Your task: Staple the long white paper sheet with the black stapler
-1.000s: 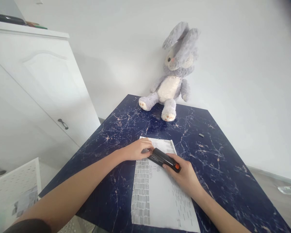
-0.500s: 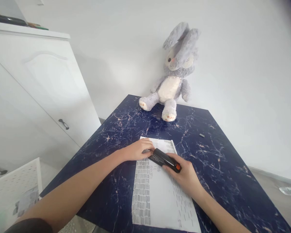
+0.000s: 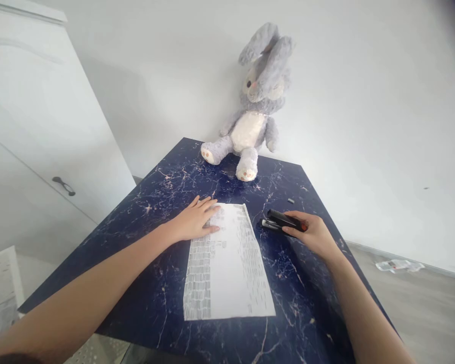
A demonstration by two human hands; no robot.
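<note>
My right hand (image 3: 311,233) grips a black stapler (image 3: 284,221) by its rear end, to the right of the paper and over the table. The stapler's jaws point left and stand apart. My left hand (image 3: 197,219) lies flat with fingers spread on the upper left part of a printed paper (image 3: 229,268). Rows of dark print run down the paper's left and right sides, with a white band between. Whether it is one sheet or a stack I cannot tell. Just beyond the stapler lies a small grey strip (image 3: 290,200), perhaps staples.
A grey plush rabbit (image 3: 249,130) sits at the table's far edge against the wall. The dark blue marbled table (image 3: 151,288) carries everything. On the left stand a white cabinet (image 3: 41,131) and a white perforated basket (image 3: 11,268). A clear plastic item (image 3: 399,265) lies on the floor at right.
The stapler in my right hand has moved off the paper to the right. My left hand has let go of the stapler's front and flattened onto the paper. The view has shifted right.
</note>
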